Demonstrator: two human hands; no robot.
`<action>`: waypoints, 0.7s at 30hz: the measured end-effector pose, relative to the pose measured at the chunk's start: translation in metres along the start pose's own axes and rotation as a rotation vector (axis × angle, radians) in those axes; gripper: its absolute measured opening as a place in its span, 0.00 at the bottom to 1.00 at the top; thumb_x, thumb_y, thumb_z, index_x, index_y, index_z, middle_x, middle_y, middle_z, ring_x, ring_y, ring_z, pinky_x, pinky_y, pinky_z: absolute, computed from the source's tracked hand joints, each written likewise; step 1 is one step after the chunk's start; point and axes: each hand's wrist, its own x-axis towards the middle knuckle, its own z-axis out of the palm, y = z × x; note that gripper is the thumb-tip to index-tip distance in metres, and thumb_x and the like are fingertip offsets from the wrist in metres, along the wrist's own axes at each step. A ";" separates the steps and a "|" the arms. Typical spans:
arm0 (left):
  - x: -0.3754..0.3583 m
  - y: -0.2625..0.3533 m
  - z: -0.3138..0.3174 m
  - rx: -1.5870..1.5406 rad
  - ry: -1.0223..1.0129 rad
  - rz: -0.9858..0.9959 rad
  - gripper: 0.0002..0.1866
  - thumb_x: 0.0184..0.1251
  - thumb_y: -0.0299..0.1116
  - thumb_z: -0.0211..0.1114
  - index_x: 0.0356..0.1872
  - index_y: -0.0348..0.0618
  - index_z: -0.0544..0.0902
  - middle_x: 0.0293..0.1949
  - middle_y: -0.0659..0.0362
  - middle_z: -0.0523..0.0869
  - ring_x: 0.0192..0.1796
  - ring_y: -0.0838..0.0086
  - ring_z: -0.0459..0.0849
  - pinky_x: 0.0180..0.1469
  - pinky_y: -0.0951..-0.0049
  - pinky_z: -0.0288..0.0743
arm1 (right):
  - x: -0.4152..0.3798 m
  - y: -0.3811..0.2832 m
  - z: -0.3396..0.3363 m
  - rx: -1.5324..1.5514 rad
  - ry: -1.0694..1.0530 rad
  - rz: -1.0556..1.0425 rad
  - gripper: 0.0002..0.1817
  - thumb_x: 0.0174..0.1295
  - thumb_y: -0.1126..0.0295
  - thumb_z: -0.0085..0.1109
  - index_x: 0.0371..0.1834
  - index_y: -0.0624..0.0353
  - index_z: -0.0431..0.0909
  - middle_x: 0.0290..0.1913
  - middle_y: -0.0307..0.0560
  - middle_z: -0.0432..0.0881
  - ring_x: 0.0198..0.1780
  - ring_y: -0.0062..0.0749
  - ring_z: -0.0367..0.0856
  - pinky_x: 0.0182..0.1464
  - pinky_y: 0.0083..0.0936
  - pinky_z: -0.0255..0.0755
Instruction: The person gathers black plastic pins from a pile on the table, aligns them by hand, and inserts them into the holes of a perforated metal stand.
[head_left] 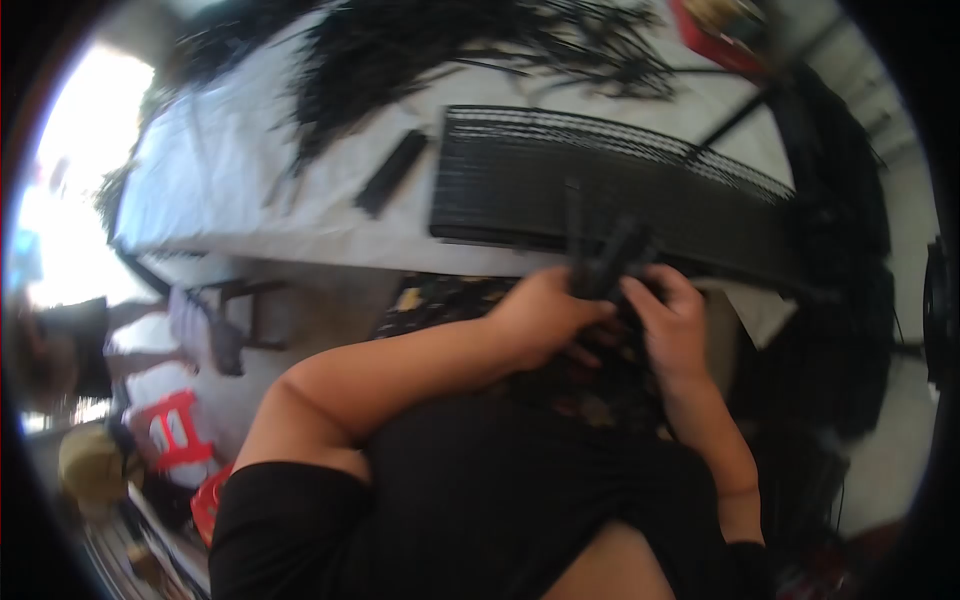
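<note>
Near the front edge of the white-covered table, my left hand is closed round some black strips, which look blurred. My right hand pinches the same strips from the right side, its thumb and fingers close together. The strips point up and away from my hands. Just beyond them lies a long black slatted tray. To its left a short black block rests on the table. Which fingertips touch which strip cannot be made out.
A large heap of thin black strips covers the back of the table. A red container stands at the back right. At the lower left are a red stool and another person. Dark material hangs at the right.
</note>
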 end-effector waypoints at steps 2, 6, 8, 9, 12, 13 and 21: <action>0.001 0.002 0.003 0.034 0.045 -0.013 0.11 0.71 0.27 0.60 0.51 0.36 0.77 0.43 0.51 0.86 0.46 0.61 0.88 0.38 0.62 0.87 | -0.001 -0.002 -0.001 -0.024 -0.004 0.009 0.07 0.60 0.71 0.68 0.33 0.63 0.81 0.27 0.37 0.81 0.32 0.16 0.77 0.34 0.18 0.71; 0.002 0.002 0.009 0.055 0.059 0.013 0.12 0.72 0.26 0.59 0.54 0.37 0.76 0.45 0.52 0.84 0.46 0.62 0.87 0.38 0.63 0.88 | -0.004 -0.006 -0.004 0.005 0.017 -0.036 0.07 0.61 0.72 0.68 0.32 0.63 0.80 0.27 0.36 0.81 0.31 0.15 0.76 0.33 0.17 0.69; 0.001 0.002 0.007 0.018 0.053 0.043 0.12 0.72 0.27 0.59 0.54 0.36 0.75 0.45 0.51 0.84 0.46 0.64 0.87 0.39 0.63 0.88 | -0.006 -0.007 -0.006 0.007 -0.005 -0.050 0.07 0.62 0.72 0.68 0.33 0.64 0.80 0.28 0.37 0.82 0.31 0.14 0.75 0.33 0.17 0.69; 0.001 0.002 0.006 0.024 0.051 0.037 0.12 0.72 0.27 0.59 0.54 0.36 0.75 0.45 0.51 0.84 0.46 0.64 0.87 0.39 0.63 0.88 | -0.006 -0.006 -0.006 0.012 0.002 -0.047 0.07 0.62 0.72 0.68 0.33 0.64 0.80 0.28 0.37 0.82 0.31 0.14 0.75 0.33 0.17 0.69; 0.000 0.001 0.006 -0.014 0.042 0.061 0.12 0.74 0.27 0.57 0.55 0.36 0.75 0.45 0.51 0.84 0.46 0.64 0.87 0.39 0.64 0.88 | -0.002 -0.007 -0.008 0.116 0.045 -0.057 0.07 0.63 0.72 0.66 0.34 0.65 0.80 0.29 0.37 0.82 0.32 0.15 0.77 0.36 0.17 0.71; -0.001 0.001 0.007 -0.016 0.034 0.066 0.12 0.74 0.27 0.56 0.55 0.36 0.75 0.45 0.51 0.84 0.46 0.63 0.87 0.39 0.63 0.88 | 0.000 -0.007 -0.009 0.242 0.004 0.013 0.06 0.64 0.72 0.65 0.36 0.65 0.80 0.32 0.38 0.83 0.34 0.16 0.77 0.37 0.17 0.72; -0.005 0.003 0.012 -0.079 -0.037 -0.025 0.13 0.75 0.27 0.54 0.57 0.36 0.75 0.46 0.49 0.84 0.47 0.60 0.87 0.43 0.59 0.88 | -0.006 -0.003 -0.002 0.753 -0.142 0.233 0.10 0.67 0.73 0.61 0.48 0.63 0.78 0.43 0.41 0.83 0.39 0.20 0.80 0.40 0.18 0.75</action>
